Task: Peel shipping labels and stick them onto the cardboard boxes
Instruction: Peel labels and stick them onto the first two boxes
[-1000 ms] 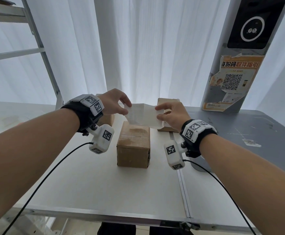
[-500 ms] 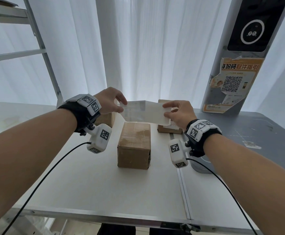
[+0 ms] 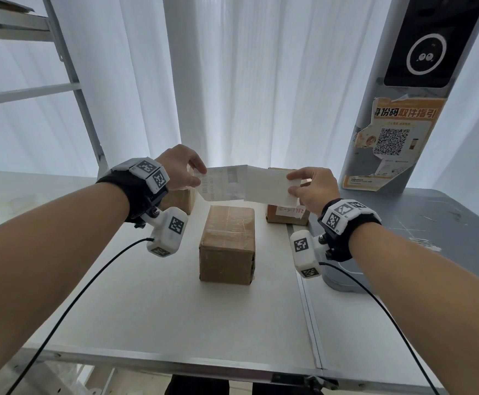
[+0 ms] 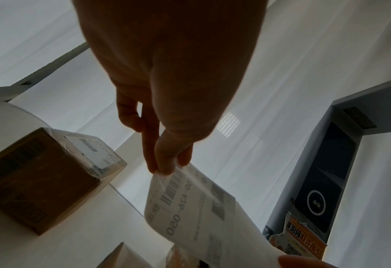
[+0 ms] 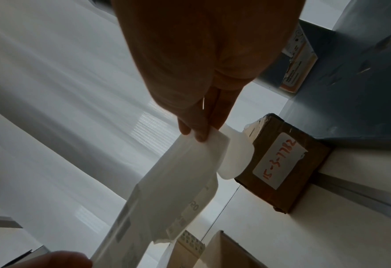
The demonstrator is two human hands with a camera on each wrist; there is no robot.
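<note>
Label (image 3: 222, 183) and backing (image 3: 269, 186) now pulled further apart than a second ago, held above the middle box (image 3: 226, 243). Left hand (image 3: 179, 168) pinches the printed label; right hand (image 3: 312, 186) pinches the backing. Peel looks nearly complete; sticking comes next.

Bare arms, no sleeves. Each wrist has a black strap (image 3: 346, 238) with white tag-printed cubes (image 3: 150, 173), and a white camera pod (image 3: 167, 234) underneath trailing a thin black cable (image 3: 90, 283).
</note>
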